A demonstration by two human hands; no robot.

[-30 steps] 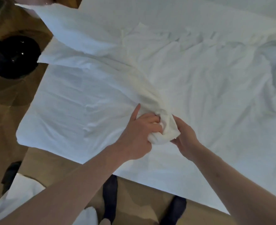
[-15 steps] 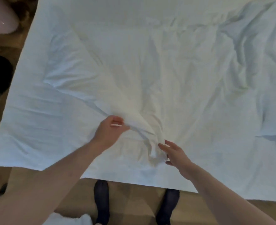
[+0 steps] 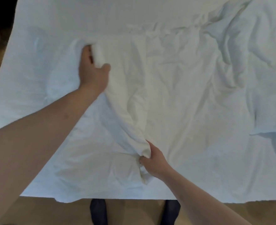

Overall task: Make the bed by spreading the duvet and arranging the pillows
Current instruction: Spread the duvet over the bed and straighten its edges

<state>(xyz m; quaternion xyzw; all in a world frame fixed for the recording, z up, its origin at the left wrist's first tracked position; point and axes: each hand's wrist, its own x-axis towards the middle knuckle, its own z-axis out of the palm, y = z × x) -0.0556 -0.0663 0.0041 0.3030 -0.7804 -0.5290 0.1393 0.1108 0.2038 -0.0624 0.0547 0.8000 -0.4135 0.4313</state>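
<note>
a: where's the crumpled white fabric duvet (image 3: 174, 98)?

b: spread over the bed, wrinkled, thicker folds at the far right, its near edge above the brown wooden floor (image 3: 52, 211).

a: and the left hand (image 3: 91, 72)?

b: reached out to the far left, fingers and thumb curled round a bunched roll of the duvet.

a: the right hand (image 3: 153, 161)?

b: near the front edge, clenched on a gathered ridge of the same cloth, which runs between both hands. dark socked feet (image 3: 99, 211) stand below.
</note>
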